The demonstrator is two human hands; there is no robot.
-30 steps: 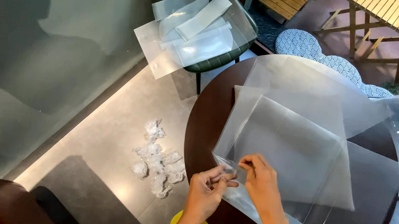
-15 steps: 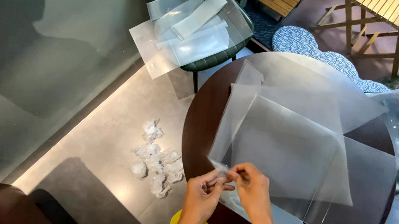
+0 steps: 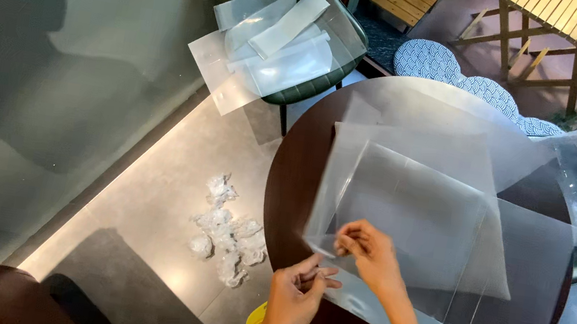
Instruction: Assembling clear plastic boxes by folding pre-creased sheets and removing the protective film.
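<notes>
The right hand point(image 3: 369, 252) pinches a corner of the top clear plastic sheet point(image 3: 418, 212), which lies on the round dark table point(image 3: 294, 178), lifting it. The left hand point(image 3: 295, 293) pinches something tiny just beside it. Crumpled scraps point(image 3: 226, 235) lie on the floor

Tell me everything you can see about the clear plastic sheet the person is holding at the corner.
The clear plastic sheet is a large, roughly square, frosted translucent film with faint fold lines. It lies mostly flat on the round dark table, on top of other overlapping clear sheets. Its near-left corner is lifted slightly: the right hand pinches it there, while the left hand grips just below, apparently on a thin layer or edge at that corner. The dark tabletop shows dimly through it.
</notes>
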